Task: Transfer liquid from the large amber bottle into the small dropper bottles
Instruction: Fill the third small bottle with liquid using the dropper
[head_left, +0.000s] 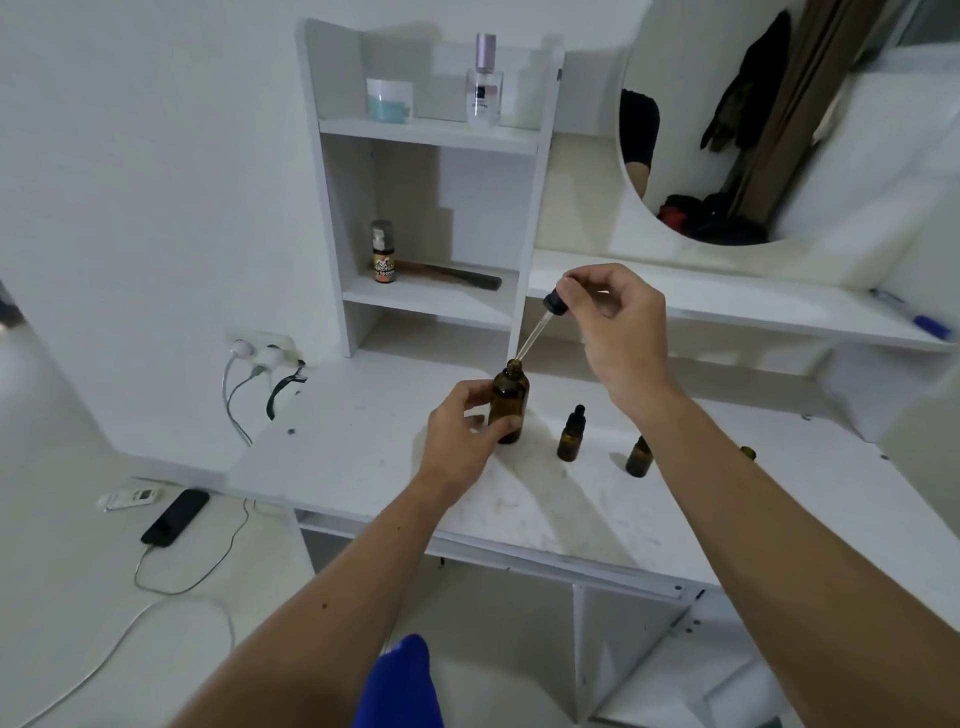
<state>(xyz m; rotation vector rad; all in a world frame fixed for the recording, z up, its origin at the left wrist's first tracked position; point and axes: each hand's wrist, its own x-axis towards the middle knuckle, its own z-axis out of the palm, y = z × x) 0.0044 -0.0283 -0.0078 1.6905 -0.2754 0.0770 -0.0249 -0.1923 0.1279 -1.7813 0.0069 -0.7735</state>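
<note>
A white table (363, 467) fills the middle, with scuff marks on its top. At its back stands a white shelf unit (332, 218), and to the right of that hangs a round mirror (691, 156).

On the table stands the big brown bottle (510, 400), upright and with no cap on. The left hand (462, 431) is wrapped around its lower part — fingers and thumb closed on the glass. Above it, the right hand (618, 332) is pinched shut on the black top of a dropper (540, 325). The dropper's clear glass tube slants down to the left, and its tip sits right at the mouth of the big bottle.

To the right of the big bottle stand the small ones. One small bottle with a black top (570, 436) is near it. A second small bottle (639, 457) stands further right, partly hidden by the right arm. Just past that arm peeks a bit of a third small bottle (748, 453) — too hidden to say more.

On the shelves sit a pale jar (388, 100), a clear spray bottle (484, 83), a little orange bottle (383, 254) and a dark comb (457, 275). A black phone (175, 517) lies on the floor to the left, with a cable plugged in.
</note>
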